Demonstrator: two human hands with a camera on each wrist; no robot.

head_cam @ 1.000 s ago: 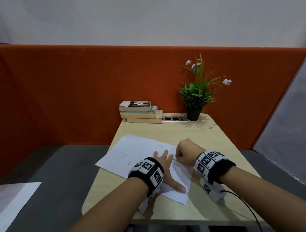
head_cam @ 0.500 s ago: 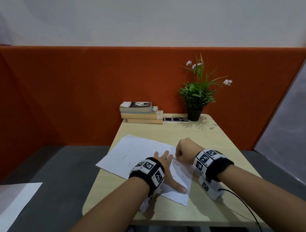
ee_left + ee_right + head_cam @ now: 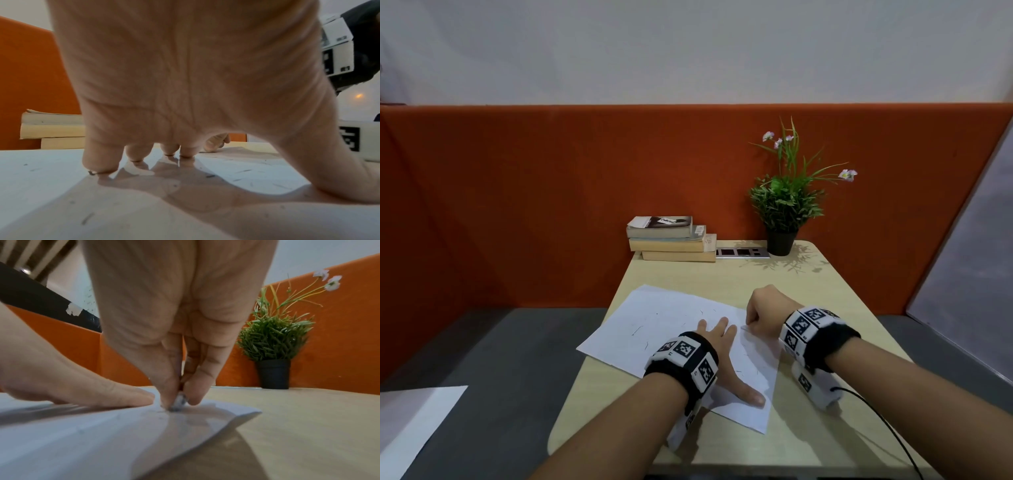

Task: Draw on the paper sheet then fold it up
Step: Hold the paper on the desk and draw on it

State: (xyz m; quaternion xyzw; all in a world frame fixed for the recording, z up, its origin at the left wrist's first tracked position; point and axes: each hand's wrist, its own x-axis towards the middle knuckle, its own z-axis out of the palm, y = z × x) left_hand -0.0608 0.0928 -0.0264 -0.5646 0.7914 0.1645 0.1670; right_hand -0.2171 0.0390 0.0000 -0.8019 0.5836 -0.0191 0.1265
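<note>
Pinching small blurred tip, R hand (image 3: 765, 310) on paper (image 3: 671, 322) | tool body hidden | L hand (image 3: 722, 349) flat, holding nothing

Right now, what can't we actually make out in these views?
- Drawing tool: right wrist view shows only a blurred grey tip; right hand hides it in the head view.
- Marks on the paper sheet: too small to read.
- Book cover text: too small, head view.
- Left hand palm contact: wristband blocks it.
</note>
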